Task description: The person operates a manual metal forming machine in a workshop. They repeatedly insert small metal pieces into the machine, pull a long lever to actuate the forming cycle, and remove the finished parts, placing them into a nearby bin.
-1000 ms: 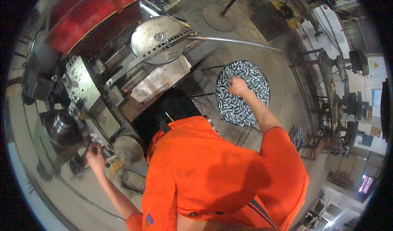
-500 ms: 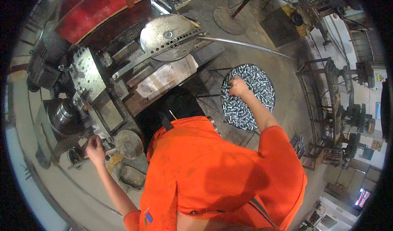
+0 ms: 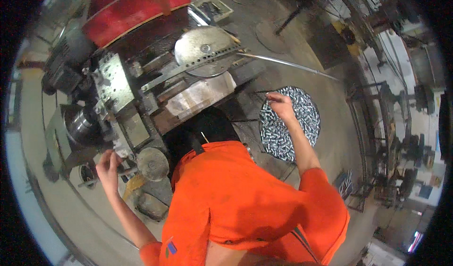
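Note:
My right hand [image 3: 281, 106] is over the upper left part of a round container [image 3: 319, 120] heaped with short, shiny metal cylinders [image 3: 288, 136]. Its fingers are bent toward the thumb. Something bright shows at the fingertips, too small and blurred to name. On the other side, my left hand [image 3: 108, 170] is raised beside the machine's metal bar handle [image 3: 127, 171], near a round metal disc [image 3: 153, 164]. Thumb and fingers look slightly apart there, with nothing visible between them. A machine chuck [image 3: 81, 123] lies just beyond this hand.
A large round plate [image 3: 200, 44] with a drilled bar [image 3: 188, 68] across it sits on the machine. From there a long rod [image 3: 292, 66] sticks out to the right. Behind are a red panel [image 3: 137, 11] and a tray of parts [image 3: 212, 9]. Metal racks [image 3: 377, 124] line the right side.
The view has shifted, so the machine appears lower and further right. My left hand has come away from the handle area, its fingers loosening. My right hand has lifted slightly off the metal cylinders.

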A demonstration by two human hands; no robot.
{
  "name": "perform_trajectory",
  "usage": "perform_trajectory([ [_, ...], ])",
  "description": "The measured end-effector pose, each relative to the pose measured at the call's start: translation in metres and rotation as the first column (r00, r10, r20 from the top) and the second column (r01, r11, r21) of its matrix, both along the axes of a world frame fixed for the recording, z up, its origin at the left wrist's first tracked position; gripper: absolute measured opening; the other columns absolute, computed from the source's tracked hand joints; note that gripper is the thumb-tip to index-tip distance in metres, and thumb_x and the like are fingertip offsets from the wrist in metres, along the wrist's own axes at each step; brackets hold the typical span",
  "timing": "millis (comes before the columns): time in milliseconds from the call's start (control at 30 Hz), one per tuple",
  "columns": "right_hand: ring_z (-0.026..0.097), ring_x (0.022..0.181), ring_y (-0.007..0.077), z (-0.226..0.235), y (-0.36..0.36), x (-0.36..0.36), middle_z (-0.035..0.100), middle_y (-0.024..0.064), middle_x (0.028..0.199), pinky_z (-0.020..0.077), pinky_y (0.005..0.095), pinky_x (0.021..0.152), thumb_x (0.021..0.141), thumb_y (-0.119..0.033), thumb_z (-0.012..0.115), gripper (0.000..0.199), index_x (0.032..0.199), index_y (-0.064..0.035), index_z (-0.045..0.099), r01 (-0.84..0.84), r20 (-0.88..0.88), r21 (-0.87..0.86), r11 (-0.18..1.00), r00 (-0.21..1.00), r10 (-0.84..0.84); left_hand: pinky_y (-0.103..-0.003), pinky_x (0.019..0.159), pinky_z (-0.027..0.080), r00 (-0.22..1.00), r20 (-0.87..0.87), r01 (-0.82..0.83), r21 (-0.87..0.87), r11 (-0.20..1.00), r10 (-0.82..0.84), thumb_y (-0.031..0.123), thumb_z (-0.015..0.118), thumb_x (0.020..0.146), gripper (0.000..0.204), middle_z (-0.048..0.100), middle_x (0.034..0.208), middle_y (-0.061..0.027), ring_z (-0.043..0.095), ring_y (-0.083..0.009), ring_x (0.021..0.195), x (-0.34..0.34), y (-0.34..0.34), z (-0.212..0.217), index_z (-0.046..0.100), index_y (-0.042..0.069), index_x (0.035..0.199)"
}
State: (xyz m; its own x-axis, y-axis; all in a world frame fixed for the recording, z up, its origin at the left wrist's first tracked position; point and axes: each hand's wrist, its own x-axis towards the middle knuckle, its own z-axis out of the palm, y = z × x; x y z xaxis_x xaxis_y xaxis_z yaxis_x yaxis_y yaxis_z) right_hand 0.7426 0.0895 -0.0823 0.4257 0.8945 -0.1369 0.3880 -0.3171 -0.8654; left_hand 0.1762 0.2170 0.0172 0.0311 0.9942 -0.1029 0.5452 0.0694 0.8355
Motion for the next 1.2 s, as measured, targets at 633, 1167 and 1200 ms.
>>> perform_trajectory([
  [633, 0.058, 0.093, 0.0344, 0.167, 0.087, -0.180, 0.053, 0.0204, 0.110, 0.0491, 0.0383, 0.077, 0.051, -0.010, 0.062, 0.045, 0.096, -0.0004, 0.063, -0.763, 0.466, 0.547, 0.345, 0.620, 0.632, -0.026, 0.067, 0.050, 0.648, 0.615, 0.597, -0.043, 0.801, -0.449, 0.016, 0.062, 0.087, 0.021, 0.065, 0.077, -0.0068, 0.061, -0.0113, 0.071, 0.187, 0.005, 0.056, 0.064, -0.005, 0.089],
  [1167, 0.059, 0.082, 0.0291, 0.058, 0.027, -0.100, 0.057, 0.0134, 0.091, 0.0471, 0.0310, 0.072, 0.055, -0.005, 0.057, 0.044, 0.098, -0.0031, 0.065, -0.377, 0.368, -0.124, 0.918, 0.842, 0.395, -0.027, 0.063, 0.049, 0.677, 0.552, 0.607, -0.046, 0.794, -0.486, 0.018, 0.065, 0.084, 0.023, 0.064, 0.070, -0.0085, 0.061, -0.0136, 0.063, 0.203, 0.005, 0.035, 0.063, -0.005, 0.082],
  [1200, 0.059, 0.082, 0.0290, 0.060, 0.027, -0.101, 0.057, 0.0130, 0.090, 0.0470, 0.0316, 0.072, 0.055, -0.005, 0.057, 0.044, 0.098, -0.0035, 0.065, -0.416, 0.326, -0.078, 0.906, 0.848, 0.418, -0.028, 0.064, 0.049, 0.656, 0.595, 0.600, -0.037, 0.799, -0.465, 0.019, 0.064, 0.086, 0.025, 0.063, 0.069, -0.0083, 0.061, -0.0139, 0.063, 0.203, 0.006, 0.035, 0.063, -0.004, 0.079],
])
